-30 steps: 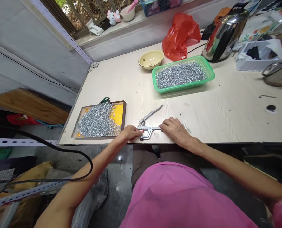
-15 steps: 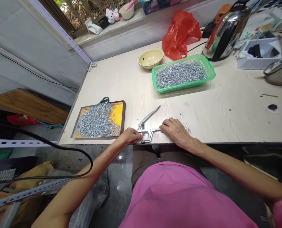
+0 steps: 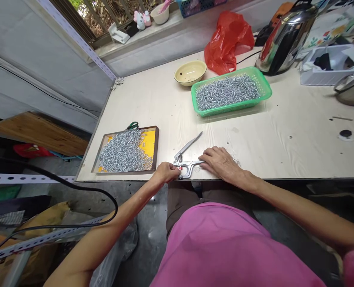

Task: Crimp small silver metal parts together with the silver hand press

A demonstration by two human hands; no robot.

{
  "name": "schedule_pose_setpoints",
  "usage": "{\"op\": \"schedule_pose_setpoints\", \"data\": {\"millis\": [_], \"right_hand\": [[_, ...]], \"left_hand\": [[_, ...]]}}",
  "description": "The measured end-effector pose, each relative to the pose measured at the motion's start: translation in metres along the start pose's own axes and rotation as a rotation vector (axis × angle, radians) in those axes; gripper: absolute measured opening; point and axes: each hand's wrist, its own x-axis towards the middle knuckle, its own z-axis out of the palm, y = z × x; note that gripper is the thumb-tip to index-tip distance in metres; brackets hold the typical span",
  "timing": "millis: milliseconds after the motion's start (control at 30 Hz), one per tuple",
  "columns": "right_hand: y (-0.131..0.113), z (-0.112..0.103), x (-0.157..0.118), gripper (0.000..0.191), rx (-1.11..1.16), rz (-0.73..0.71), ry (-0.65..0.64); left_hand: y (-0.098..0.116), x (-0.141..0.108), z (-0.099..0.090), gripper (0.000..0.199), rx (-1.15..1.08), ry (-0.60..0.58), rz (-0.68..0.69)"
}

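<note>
A pair of metal snap-fastener pliers point(image 3: 188, 164) lies at the table's front edge, its upper lever raised and a small red part at its jaw. My right hand point(image 3: 220, 162) is closed around the end of the lower handle, palm down on the table. At the jaw, my left hand point(image 3: 167, 172) pinches its fingertips together; whatever sits between them is too small and hidden to name. Left of that hand, a shallow tray point(image 3: 157, 145) with a yellow bottom holds a heap of small silvery, spring-like pieces point(image 3: 123, 153).
A green plastic basket point(image 3: 268, 92) full of similar silvery pieces stands further back. Behind it are a cream bowl point(image 3: 190, 71), a red plastic bag point(image 3: 229, 42) and a steel kettle point(image 3: 284, 40). Green-handled scissors point(image 3: 133, 125) lie behind the tray.
The view has shifted slightly. Both hands stay in about the same place at the pliers, and the raised lever looks unchanged.
</note>
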Motion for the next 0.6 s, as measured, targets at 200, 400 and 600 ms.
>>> {"op": "schedule_pose_setpoints", "data": {"millis": [200,400,600], "right_hand": [[0.009,-0.008,0.045,0.027,-0.084,-0.019,0.030],[0.021,0.004,0.084,0.023,-0.180,-0.113,-0.043],[0.029,0.008,0.079,0.020,-0.179,-0.143,-0.023]], "left_hand": [[0.000,-0.001,0.001,0.032,0.054,0.025,0.037],[0.000,-0.001,0.003,0.024,-0.093,-0.031,-0.044],[-0.001,-0.001,0.007,0.018,-0.249,-0.058,-0.109]]}}
